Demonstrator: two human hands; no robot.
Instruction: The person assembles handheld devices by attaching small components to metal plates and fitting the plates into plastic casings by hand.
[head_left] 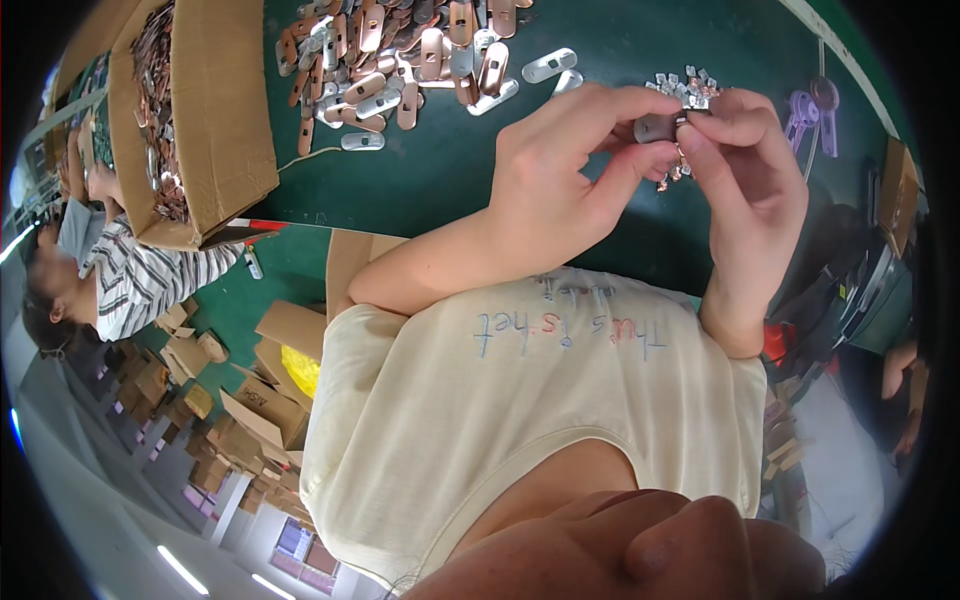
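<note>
Over the green table (420,190), both my hands meet at a small oval metal plate (655,128). My left hand (575,160) pinches the plate between thumb and forefinger. My right hand (748,165) closes its thumb and forefinger on a small dark metal piece (684,117) at the plate's right end. Fingertips partly hide where the two parts meet. Behind and below the fingers lies a pile of small shiny metal clips (700,92), silver and copper-coloured. A heap of oval slotted metal plates (430,55), silver and copper-coloured too, spreads across the table's far left.
A cardboard box (225,110) filled with metal parts stands at the table's left end. Purple-handled scissors (800,112) lie at the right. Beyond the box sits a person in a striped top (150,270). Several cartons (265,405) stand on the floor.
</note>
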